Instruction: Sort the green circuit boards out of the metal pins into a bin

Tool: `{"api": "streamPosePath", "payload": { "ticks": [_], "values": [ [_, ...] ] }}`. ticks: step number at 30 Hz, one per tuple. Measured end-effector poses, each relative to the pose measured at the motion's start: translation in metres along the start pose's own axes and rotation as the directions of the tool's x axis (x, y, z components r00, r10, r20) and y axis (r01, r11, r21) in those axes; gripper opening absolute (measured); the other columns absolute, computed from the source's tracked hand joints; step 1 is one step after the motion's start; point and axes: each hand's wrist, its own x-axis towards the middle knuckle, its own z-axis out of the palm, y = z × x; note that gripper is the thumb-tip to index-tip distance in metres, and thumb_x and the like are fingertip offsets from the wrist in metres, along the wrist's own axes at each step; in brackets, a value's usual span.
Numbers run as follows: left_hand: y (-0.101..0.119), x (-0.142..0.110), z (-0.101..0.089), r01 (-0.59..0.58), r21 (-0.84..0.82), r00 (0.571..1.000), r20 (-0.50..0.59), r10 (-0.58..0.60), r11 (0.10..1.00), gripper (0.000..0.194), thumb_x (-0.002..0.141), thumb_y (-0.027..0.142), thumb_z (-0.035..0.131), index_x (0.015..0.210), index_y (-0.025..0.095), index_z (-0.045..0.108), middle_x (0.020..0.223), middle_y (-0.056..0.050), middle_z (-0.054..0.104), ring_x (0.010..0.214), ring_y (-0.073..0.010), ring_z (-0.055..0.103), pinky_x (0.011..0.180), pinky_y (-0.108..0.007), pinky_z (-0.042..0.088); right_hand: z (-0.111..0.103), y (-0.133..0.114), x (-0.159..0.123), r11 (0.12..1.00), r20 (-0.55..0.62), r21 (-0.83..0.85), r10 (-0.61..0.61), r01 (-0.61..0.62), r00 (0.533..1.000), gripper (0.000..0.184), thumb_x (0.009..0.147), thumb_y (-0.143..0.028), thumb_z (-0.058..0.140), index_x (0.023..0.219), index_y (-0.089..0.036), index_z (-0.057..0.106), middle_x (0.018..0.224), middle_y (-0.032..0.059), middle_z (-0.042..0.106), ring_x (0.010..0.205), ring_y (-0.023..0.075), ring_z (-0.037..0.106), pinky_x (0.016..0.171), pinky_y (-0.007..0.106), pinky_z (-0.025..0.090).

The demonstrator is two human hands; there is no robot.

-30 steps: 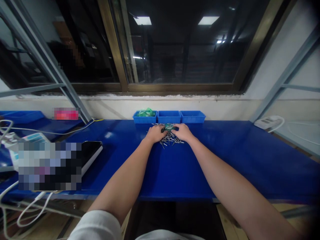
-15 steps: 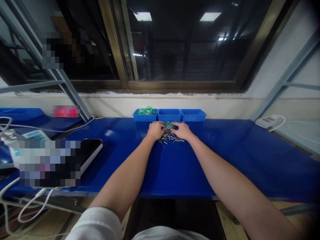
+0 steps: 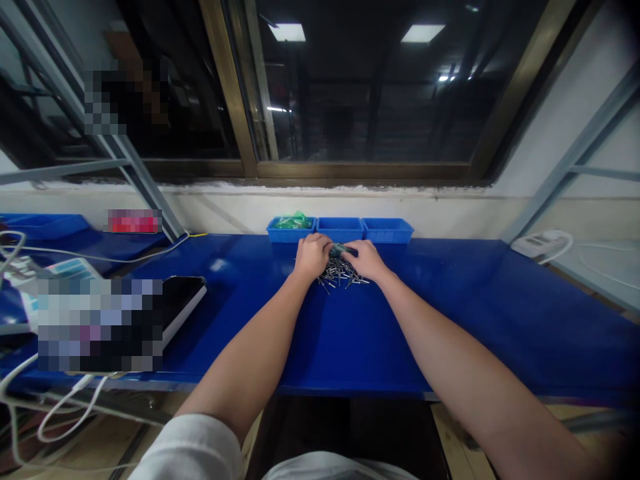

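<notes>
A pile of thin, silvery metal pieces like rivets or nails (image 3: 344,272) lies on the blue table, too small to tell exactly. Just above its far part, a small green plastic bag (image 3: 339,251) is held between my two hands. My left hand (image 3: 313,256) has its fingers bent around the bag's left side. On the opposite side, my right hand (image 3: 367,259) grips it with thumb and fingers closed. The fingertips and part of the bag are hard to make out.
Behind the pile stand three blue bins; the left bin (image 3: 291,233) holds green plastic, beside the middle bin (image 3: 340,230) and right bin (image 3: 387,231). A dark-topped device (image 3: 183,293) and white cables lie left. A white power strip (image 3: 540,243) sits right.
My left hand has turned and its knuckles have risen slightly. The right hand has lifted a little, and the green bag stays between them. The metal pile looks the same.
</notes>
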Motion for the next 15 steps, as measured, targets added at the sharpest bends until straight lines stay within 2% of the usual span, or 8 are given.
{"api": "streamPosePath", "payload": {
  "ticks": [3,5,8,10,12,15],
  "values": [
    [0.006,0.001,-0.002,0.047,-0.119,0.997,-0.05,-0.054,0.992,0.023,0.086,0.029,0.044,0.09,0.017,0.063,0.092,-0.009,0.065,0.092,-0.0217,0.056,0.084,-0.033,0.039,-0.002,-0.002,0.002,0.999,-0.083,0.031,-0.042,0.045,0.996,0.027,0.082,-0.035,0.05,0.092,-0.018,0.067,0.092,0.0089,0.067,0.086,0.0203,0.056,0.082,0.034,0.039],
    [0.008,0.001,-0.001,0.102,-0.278,0.992,-0.041,-0.118,0.955,0.024,0.086,0.032,0.045,0.096,0.018,0.061,0.092,-0.007,0.066,0.087,-0.0193,0.059,0.081,-0.031,0.042,-0.003,-0.003,0.004,0.988,-0.102,0.155,-0.001,0.017,0.995,0.029,0.082,-0.039,0.049,0.086,-0.015,0.066,0.081,0.0075,0.067,0.074,0.0181,0.057,0.072,0.03,0.042],
    [0.009,0.001,0.004,0.181,-0.516,0.982,0.042,-0.187,0.837,0.033,0.08,0.036,0.054,0.108,0.017,0.056,0.089,-0.005,0.067,0.08,-0.0169,0.06,0.077,-0.029,0.044,-0.002,-0.003,0.006,0.893,-0.045,0.443,0.101,-0.071,0.994,0.033,0.077,-0.045,0.052,0.078,-0.014,0.062,0.067,0.0048,0.065,0.062,0.016,0.058,0.061,0.027,0.043],
    [0.007,0.002,0.008,0.219,-0.618,0.974,0.096,-0.204,0.755,0.042,0.076,0.035,0.059,0.113,0.016,0.054,0.084,-0.005,0.068,0.077,-0.0164,0.061,0.076,-0.029,0.044,-0.002,-0.002,0.007,0.809,0.01,0.572,0.155,-0.133,0.988,0.035,0.074,-0.048,0.056,0.075,-0.013,0.061,0.061,0.0036,0.063,0.056,0.0145,0.057,0.055,0.025,0.043],
    [0.005,0.003,0.011,0.249,-0.678,0.967,0.132,-0.219,0.691,0.047,0.073,0.035,0.062,0.114,0.013,0.054,0.079,-0.005,0.068,0.073,-0.016,0.061,0.076,-0.029,0.045,-0.002,-0.002,0.008,0.759,0.048,0.627,0.186,-0.175,0.981,0.036,0.071,-0.049,0.059,0.072,-0.013,0.06,0.057,0.003,0.062,0.051,0.0123,0.055,0.05,0.023,0.041],
    [0.003,0.004,0.013,0.286,-0.718,0.956,0.164,-0.245,0.635,0.048,0.07,0.035,0.064,0.111,0.01,0.057,0.076,-0.005,0.068,0.07,-0.0156,0.06,0.073,-0.03,0.046,-0.004,-0.002,0.007,0.759,0.066,0.625,0.182,-0.183,0.981,0.037,0.07,-0.05,0.059,0.073,-0.013,0.062,0.051,0.0009,0.058,0.044,0.0093,0.05,0.044,0.021,0.037]
  ]
}}
